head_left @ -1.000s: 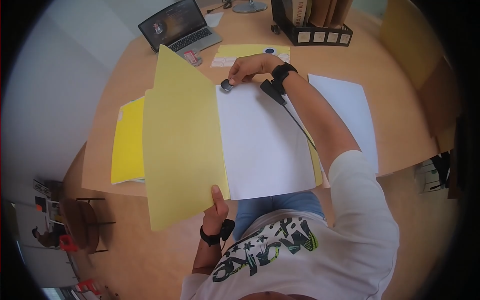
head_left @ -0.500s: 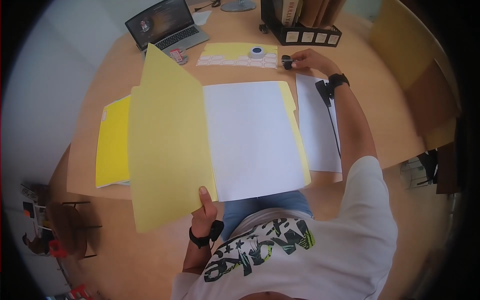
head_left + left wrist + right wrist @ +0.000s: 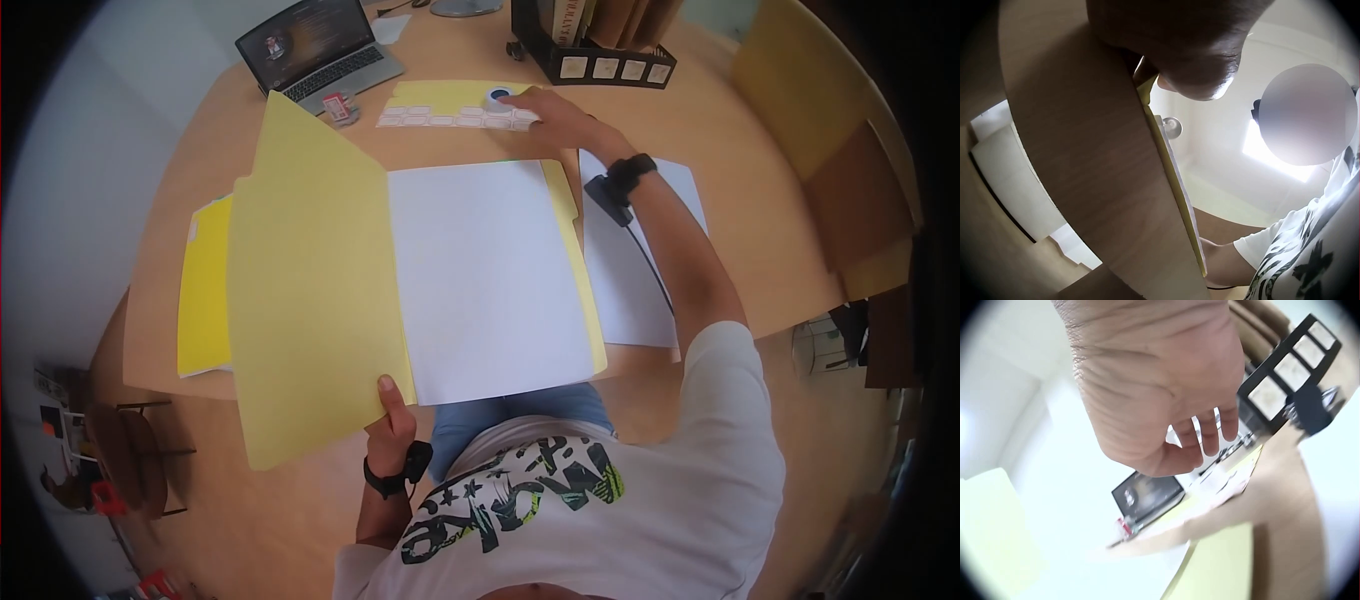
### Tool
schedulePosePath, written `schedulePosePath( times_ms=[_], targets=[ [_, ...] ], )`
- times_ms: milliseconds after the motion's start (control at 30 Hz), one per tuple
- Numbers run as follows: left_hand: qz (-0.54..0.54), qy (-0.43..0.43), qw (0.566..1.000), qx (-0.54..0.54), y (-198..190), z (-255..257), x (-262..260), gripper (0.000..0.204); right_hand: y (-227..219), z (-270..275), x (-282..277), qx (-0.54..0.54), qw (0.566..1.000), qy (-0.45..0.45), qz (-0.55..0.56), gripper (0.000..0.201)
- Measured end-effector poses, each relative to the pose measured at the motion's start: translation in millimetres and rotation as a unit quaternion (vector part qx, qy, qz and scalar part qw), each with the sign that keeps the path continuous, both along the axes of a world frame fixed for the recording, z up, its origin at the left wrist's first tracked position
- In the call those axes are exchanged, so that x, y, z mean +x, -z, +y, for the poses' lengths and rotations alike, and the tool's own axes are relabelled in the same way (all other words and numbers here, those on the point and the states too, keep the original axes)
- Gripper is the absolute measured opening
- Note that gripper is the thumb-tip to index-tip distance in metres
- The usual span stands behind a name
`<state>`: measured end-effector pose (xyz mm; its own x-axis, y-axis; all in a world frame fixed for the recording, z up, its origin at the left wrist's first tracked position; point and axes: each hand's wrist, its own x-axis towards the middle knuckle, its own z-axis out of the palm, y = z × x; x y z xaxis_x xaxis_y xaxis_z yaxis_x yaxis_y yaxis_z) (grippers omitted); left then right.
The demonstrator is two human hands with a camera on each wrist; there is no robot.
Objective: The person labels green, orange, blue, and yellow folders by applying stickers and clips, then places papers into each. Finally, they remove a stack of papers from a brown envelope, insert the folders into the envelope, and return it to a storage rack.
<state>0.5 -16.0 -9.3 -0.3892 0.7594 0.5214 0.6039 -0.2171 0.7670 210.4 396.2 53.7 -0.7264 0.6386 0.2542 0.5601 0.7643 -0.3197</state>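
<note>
My left hand [image 3: 395,420] grips the lower edge of a pale yellow folder [image 3: 310,290] near its fold, thumb on top and the other fingers hidden underneath. The folder stands opened, its left cover raised and white paper [image 3: 490,280] lying on its right side. At the far side of the table my right hand [image 3: 565,120] reaches out, fingertips right at a white roll with a dark blue centre [image 3: 498,98]. That roll sits on a yellow sheet with white labels [image 3: 430,95]. From the right wrist, a small dark tool [image 3: 1313,409] shows beside the hand; the head view hides it.
A laptop [image 3: 315,60] stands at the back left, a small red-and-clear box [image 3: 341,108] near it. The black file rack [image 3: 600,65] holds books and folders at the back. Bright yellow folders [image 3: 205,290] lie left, white sheets [image 3: 640,290] right.
My right hand moved from the folder's top with the small dark tool to the right, let go of it, then went left to the roll. My left hand keeps its grip on the folder.
</note>
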Motion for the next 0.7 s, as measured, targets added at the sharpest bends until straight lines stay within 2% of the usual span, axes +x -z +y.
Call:
schedulePosePath(
  times_ms=[167, 467, 600, 667, 700],
  targets=[
    [-0.007, 0.002, 1.0, 0.001, -1, -1, 1, 0.033, 8, -14, -62, 0.121, 0.97, 0.02, -0.211, 0.042],
    [-0.012, 0.014, 0.999, -0.042, -9, -3, 1, 0.03, 15, -4, -73, 0.147, 0.959, 0.022, -0.243, 0.036],
    [0.023, 0.006, 0.999, -0.037, -9, -1, 1, 0.027, 6, -15, -71, 0.123, 0.968, 0.026, -0.219, 0.037],
    [0.028, 0.012, 0.997, -0.071, -2, -5, -3, 0.028, 5, -14, -72, 0.117, 0.966, 0.027, -0.229, 0.038],
    [0.031, 0.015, 0.996, -0.088, -1, -7, -4, 0.028, 4, -11, -71, 0.082, 0.972, 0.028, -0.217, 0.038]
  ],
)
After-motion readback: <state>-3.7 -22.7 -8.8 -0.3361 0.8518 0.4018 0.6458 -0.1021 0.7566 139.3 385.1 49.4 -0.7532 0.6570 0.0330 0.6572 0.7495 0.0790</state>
